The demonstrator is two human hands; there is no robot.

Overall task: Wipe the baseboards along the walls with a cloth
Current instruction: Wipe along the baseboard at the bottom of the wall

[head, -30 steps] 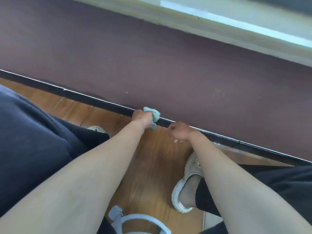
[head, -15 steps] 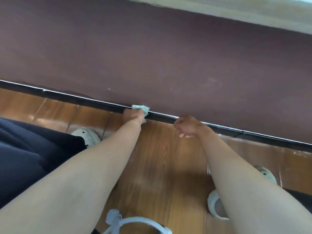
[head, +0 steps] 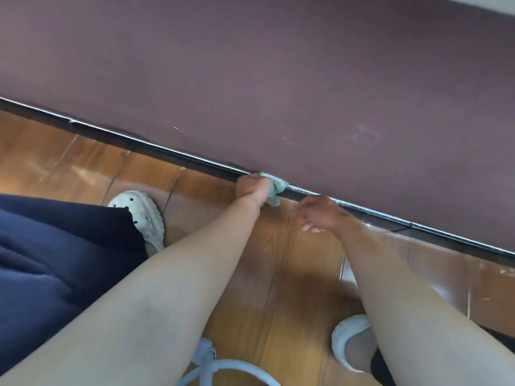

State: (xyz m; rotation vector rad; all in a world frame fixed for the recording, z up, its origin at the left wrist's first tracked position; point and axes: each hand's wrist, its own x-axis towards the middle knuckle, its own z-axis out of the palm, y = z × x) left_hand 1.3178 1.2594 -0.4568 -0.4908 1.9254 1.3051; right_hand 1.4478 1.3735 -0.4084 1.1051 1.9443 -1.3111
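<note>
Nearest the camera, a pale ring-shaped object (head: 223,367) of unclear kind lay at the lower edge, with a dark blue garment (head: 41,260) at the left and two white clogs on the wooden floor (head: 278,268): the left clog (head: 142,213) beside the garment, the right clog (head: 349,341) under the right forearm. Both bare forearms reached forward and down toward the foot of the wall. The left hand (head: 252,188) formed the working grip: its fingers were curled round a bunched pale green cloth (head: 277,188), pressed against the top edge of the dark baseboard (head: 167,153). The right hand (head: 320,213) hung just beside it, fingers loosely curled, holding nothing and apart from the cloth; whether it touched the baseboard could not be told. The baseboard's long axis ran from upper left to lower right, extending to both sides of the grip — so the next stroke would probably slide along that line, with only the left hand placed to make it. Beyond rose the purple-brown wall (head: 278,79), faintly scuffed.
</note>
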